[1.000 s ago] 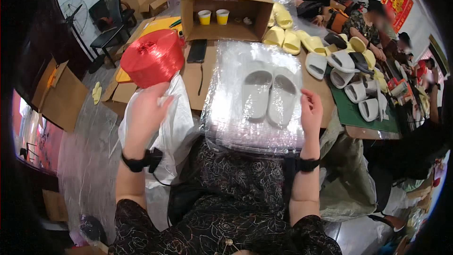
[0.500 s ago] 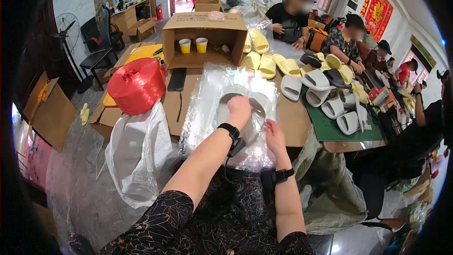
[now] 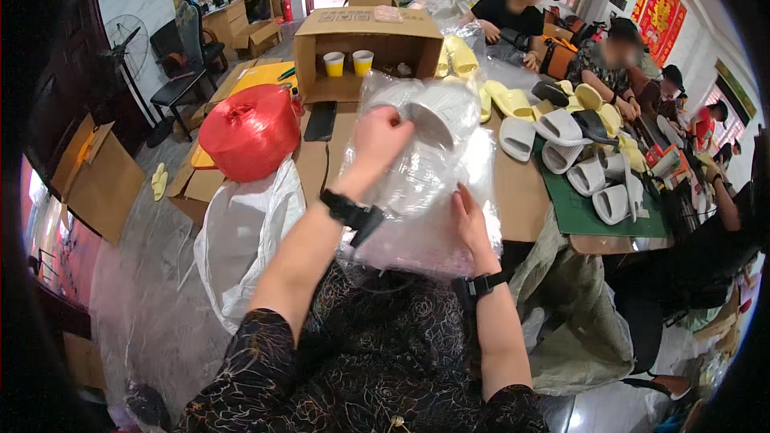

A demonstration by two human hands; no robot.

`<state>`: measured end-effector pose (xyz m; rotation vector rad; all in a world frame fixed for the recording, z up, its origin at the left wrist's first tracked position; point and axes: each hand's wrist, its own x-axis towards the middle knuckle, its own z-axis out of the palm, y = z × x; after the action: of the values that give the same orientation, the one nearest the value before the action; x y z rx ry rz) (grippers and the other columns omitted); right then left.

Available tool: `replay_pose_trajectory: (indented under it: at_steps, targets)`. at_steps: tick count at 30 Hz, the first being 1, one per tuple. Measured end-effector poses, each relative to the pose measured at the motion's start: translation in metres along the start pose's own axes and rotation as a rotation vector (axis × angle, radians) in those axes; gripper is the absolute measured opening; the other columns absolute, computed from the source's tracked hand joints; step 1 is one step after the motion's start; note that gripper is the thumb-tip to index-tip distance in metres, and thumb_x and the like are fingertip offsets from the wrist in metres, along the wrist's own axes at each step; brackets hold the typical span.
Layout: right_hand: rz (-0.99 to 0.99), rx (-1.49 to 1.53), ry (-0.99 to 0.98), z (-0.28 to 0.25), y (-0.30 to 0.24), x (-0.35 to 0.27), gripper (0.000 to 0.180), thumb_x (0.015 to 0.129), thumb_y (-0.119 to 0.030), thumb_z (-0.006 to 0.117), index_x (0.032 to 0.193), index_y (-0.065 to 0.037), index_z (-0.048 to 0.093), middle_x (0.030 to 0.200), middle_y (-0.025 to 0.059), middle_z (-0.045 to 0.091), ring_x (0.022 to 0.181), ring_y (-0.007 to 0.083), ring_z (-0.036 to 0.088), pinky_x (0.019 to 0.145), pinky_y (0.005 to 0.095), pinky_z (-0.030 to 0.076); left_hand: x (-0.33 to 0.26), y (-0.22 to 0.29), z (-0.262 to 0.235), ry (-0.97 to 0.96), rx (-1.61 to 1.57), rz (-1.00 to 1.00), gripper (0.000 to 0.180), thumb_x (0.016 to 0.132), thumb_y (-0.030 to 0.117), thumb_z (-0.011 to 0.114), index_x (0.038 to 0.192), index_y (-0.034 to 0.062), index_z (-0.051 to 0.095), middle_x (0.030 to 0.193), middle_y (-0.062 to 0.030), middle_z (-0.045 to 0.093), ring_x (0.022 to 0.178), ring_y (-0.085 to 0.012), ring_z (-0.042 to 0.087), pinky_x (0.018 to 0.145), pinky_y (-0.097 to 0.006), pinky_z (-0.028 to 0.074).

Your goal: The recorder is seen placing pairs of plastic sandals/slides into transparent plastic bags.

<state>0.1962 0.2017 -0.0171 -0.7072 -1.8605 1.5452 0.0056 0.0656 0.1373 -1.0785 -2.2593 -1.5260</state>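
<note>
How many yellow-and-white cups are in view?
2: the left cup and the right cup, side by side inside the open cardboard box. Others may be hidden behind things.

pale grey slippers (image 3: 451,109) tilted inside clear plastic bag (image 3: 405,184)

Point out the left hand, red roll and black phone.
Left hand (image 3: 381,144), head view: back of the hand.
Red roll (image 3: 250,143), head view: its side.
Black phone (image 3: 320,121), head view: middle of its face.
</note>
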Motion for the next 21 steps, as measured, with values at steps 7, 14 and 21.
replay_pose_trajectory:
  at_steps: [7, 14, 21]
  targets:
    - [-0.378, -0.836, -0.045, 0.018, -0.012, -0.014, 0.056, 0.081, -0.035, 0.071, 0.124, -0.001, 0.058, 0.131, 0.0268, 0.051, 0.124, 0.0417, 0.044, 0.105, 0.0476, 0.037, -0.033, -0.067, -0.195, 0.054, -0.182, -0.054, 0.019, 0.080, 0.015, 0.064, 0.085, -0.0024, 0.066, 0.070, -0.0029, 0.063, 0.065, -0.0107, 0.056, 0.059, -0.028, 0.044]
    - [-0.448, -0.867, -0.021, 0.021, 0.008, -0.013, 0.056, 0.082, -0.034, 0.069, 0.125, 0.000, 0.056, 0.133, 0.0276, 0.048, 0.124, 0.0433, 0.043, 0.105, 0.0483, 0.036, -0.196, -0.042, -0.261, 0.304, -0.994, -0.798, 0.031, 0.094, 0.022, 0.056, 0.115, -0.0002, 0.064, 0.094, -0.0049, 0.070, 0.083, -0.0146, 0.067, 0.071, -0.028, 0.054]
    - [-0.429, -0.906, -0.005, 0.021, 0.004, -0.015, 0.056, 0.083, -0.033, 0.069, 0.126, 0.000, 0.056, 0.132, 0.0277, 0.049, 0.123, 0.0432, 0.044, 0.104, 0.0484, 0.038, -0.254, -0.183, -0.252, -0.373, 0.090, -1.086, 0.016, 0.086, 0.016, 0.067, 0.093, 0.0011, 0.070, 0.082, -0.0080, 0.070, 0.065, -0.0170, 0.062, 0.060, -0.034, 0.051]
